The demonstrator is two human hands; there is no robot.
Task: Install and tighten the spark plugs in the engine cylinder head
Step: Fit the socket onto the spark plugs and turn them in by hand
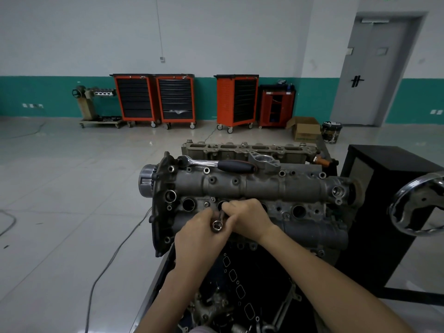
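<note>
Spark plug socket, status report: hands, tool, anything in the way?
Both hands, left and right, grip the socket over the second plug well. Ratchet lies unused atop the cylinder head. No obstruction seen.

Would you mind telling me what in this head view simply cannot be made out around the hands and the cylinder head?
- Head view: whether a spark plug sits in the socket; the left hand and right hand cover its far end.
- The plug hole under the hands: the fingers hide its inside.
- The open plug wells: too dark to show whether plugs are seated.
- The ratchet head: too small to read its setting.
</note>
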